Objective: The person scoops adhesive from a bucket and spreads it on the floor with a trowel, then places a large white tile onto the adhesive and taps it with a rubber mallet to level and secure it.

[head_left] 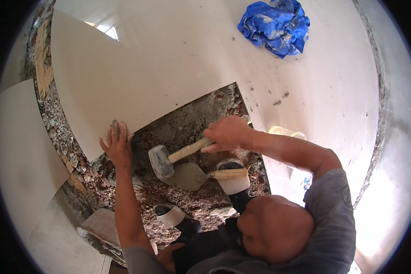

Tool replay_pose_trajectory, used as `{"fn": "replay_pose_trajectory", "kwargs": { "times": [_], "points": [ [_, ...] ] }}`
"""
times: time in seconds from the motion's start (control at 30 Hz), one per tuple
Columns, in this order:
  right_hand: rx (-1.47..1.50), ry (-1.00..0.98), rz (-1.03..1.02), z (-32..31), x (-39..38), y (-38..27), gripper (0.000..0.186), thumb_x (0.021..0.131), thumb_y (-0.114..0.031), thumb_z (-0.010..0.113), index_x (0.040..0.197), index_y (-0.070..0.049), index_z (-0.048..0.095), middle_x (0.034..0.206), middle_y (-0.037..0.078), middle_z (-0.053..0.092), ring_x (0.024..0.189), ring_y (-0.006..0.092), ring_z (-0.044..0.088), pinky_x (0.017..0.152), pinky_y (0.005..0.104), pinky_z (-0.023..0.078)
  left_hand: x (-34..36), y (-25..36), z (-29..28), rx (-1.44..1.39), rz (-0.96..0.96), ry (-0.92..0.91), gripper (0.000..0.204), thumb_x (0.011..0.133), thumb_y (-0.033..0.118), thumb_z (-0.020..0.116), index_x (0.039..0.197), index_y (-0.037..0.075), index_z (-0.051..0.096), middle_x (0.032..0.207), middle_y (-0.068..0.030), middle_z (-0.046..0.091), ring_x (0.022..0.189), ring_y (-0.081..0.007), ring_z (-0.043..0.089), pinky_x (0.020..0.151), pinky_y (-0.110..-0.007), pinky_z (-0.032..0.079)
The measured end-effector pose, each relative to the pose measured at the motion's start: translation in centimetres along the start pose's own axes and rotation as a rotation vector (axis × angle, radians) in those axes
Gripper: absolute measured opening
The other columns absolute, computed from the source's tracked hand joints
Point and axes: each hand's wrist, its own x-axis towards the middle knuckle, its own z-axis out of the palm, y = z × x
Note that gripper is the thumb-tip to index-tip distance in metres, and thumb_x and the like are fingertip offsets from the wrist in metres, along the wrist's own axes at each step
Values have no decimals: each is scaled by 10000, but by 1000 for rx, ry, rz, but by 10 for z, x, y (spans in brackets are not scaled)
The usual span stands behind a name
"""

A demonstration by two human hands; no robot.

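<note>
My right hand (232,132) is wrapped round the wooden handle of a mallet (161,162). Its worn, greyish-white head hangs to the left, over the exposed mortar bed (182,118). Fingers spread, my left hand (118,148) lies flat on the near left corner of a large, glossy cream floor tile (137,68). Below the mallet rests a trowel (185,177) with a mortar-grey blade; its wooden handle points right, by a shoe (235,185). Part of the trowel's blade is hidden behind the mallet head.
Crumpled blue plastic (276,27), smeared with mortar, lies on the tiles at the far right. Rubble (61,128) fills the gap along the left, beside another tile (27,150). Yellowish-rimmed round containers (287,132) stand behind my right forearm. A second shoe (169,214) rests on broken debris.
</note>
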Motion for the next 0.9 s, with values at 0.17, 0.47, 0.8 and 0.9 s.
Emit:
{"fn": "replay_pose_trajectory", "kwargs": {
  "times": [0.17, 0.47, 0.8, 0.9],
  "points": [
    [40, -177, 200, -2, 10, 18, 532, 874, -615, 495, 891, -94, 599, 783, 85, 638, 721, 285, 669, 595, 414, 538, 0, 2, -3, -25, -18, -22, 602, 762, 333, 760, 1317, 277, 535, 1342, 5, 526, 1241, -200, 482, 1100, -519, 227],
    [52, 51, -163, -7, 9, 8, 523, 868, -598, 521, 854, -81, 597, 737, 84, 629, 694, 289, 664, 587, 411, 533, 0, 1, -4, -40, -18, -21, 601, 757, 323, 759, 1313, 267, 539, 1338, 3, 527, 1246, -198, 478, 1110, -511, 218],
    [12, 18, -40, -5, 4, 12, 560, 861, -652, 483, 864, -105, 599, 751, 66, 627, 710, 242, 670, 550, 403, 530, 1, 1, -4, -11, 0, -23, 609, 769, 327, 751, 1328, 270, 519, 1373, 17, 502, 1258, -195, 465, 1111, -513, 218],
    [-10, -150, 0, -5, 7, 17, 563, 860, -652, 484, 877, -101, 599, 758, 76, 628, 717, 256, 671, 562, 419, 533, 0, 1, -5, -5, 4, -19, 605, 772, 327, 749, 1329, 268, 519, 1372, 17, 503, 1260, -197, 463, 1111, -514, 220]
  ]
}}
